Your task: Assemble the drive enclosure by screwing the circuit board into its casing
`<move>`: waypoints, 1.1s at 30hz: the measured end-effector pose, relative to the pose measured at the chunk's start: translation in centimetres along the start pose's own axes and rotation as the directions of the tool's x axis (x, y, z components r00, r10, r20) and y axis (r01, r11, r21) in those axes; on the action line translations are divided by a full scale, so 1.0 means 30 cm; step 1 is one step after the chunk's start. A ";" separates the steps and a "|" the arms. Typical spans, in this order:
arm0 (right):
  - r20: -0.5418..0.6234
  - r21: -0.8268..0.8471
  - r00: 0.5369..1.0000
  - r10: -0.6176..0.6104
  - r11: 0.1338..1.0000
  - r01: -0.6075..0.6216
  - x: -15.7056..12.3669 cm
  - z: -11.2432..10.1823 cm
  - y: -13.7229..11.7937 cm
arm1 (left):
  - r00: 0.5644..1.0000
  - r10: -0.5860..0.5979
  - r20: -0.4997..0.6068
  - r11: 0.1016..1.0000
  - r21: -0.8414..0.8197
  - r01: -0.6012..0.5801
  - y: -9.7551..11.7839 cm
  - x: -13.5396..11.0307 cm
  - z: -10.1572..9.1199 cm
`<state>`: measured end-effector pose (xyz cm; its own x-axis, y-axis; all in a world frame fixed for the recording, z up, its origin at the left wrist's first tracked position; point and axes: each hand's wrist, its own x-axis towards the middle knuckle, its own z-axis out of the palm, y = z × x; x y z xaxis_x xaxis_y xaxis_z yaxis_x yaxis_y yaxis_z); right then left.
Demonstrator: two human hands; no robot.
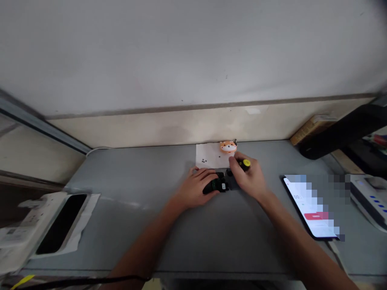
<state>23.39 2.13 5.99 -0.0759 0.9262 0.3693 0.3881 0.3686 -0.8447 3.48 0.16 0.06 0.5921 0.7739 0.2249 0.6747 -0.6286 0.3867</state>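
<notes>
Near the back edge of the grey table (136, 193) the left hand (198, 185) lies curled over a small black device (216, 186), fingers bent down onto its top and pinning it to the surface rather than lifting it. The right hand (249, 177) is closed tight round a short screwdriver (244, 163) with a yellow cap, its tip pointing down toward the device's right end, though the tip itself is hidden behind the fingers. The main risk, as I judge it, is a slip: if the tip sits badly or the pressure comes off-axis, the driver may skid out and scratch the casing or jab the left fingers, which lie just beside the working point. The device rests flat and is held from above only, so a hard twist could turn it under the palm. Just behind the hands a white sheet of paper (210, 156) carries a few tiny dark screws (204, 160), loose and unguarded; a brush of the right wrist or a nudge to the sheet could scatter them across the table, where they would be hard to spot. An orange animal figure (228, 147) stands at the sheet's far corner, close to the right knuckles, and could be knocked over. The lit phone (311, 205) lies well apart to the right, by the forearm
</notes>
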 end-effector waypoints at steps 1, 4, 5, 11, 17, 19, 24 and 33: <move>0.018 0.063 1.000 -0.001 0.998 -0.001 0.009 0.012 -0.001 | 1.000 0.004 0.000 1.000 0.005 -0.004 0.000 0.000 0.000; 0.114 0.350 0.993 0.028 0.934 -0.066 0.018 0.044 0.009 | 1.000 0.014 -0.013 1.000 0.019 -0.013 0.000 0.000 -0.002; 0.140 0.418 0.989 0.047 0.903 -0.102 0.015 0.053 0.017 | 1.000 0.016 -0.017 1.000 0.020 -0.016 0.001 0.000 -0.003; 0.148 0.556 0.986 0.076 0.818 -0.147 -0.012 0.068 0.045 | 1.000 0.013 -0.026 1.000 0.015 -0.013 0.003 -0.002 0.001; 0.103 0.621 0.992 0.074 0.774 -0.123 -0.010 0.042 0.039 | 0.999 0.010 -0.051 1.000 0.010 -0.010 0.006 -0.002 0.001; 0.119 0.596 0.990 0.079 0.792 -0.135 -0.010 0.034 0.046 | 0.999 0.017 -0.050 1.000 0.012 -0.016 0.007 -0.004 0.001; 0.131 0.605 0.988 0.078 0.783 -0.142 0.000 0.028 0.043 | 0.998 0.011 -0.066 1.000 0.023 -0.009 0.007 -0.005 0.007; 0.076 0.675 0.987 0.141 0.722 -0.155 -0.008 0.052 0.049 | 0.998 0.005 -0.060 1.000 0.006 -0.005 0.006 -0.005 0.009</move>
<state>22.55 2.58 4.07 -0.0903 0.9722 0.2160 -0.3280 0.1758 -0.9282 3.64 -0.10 -0.14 0.5682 0.7739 0.2797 0.6745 -0.6327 0.3805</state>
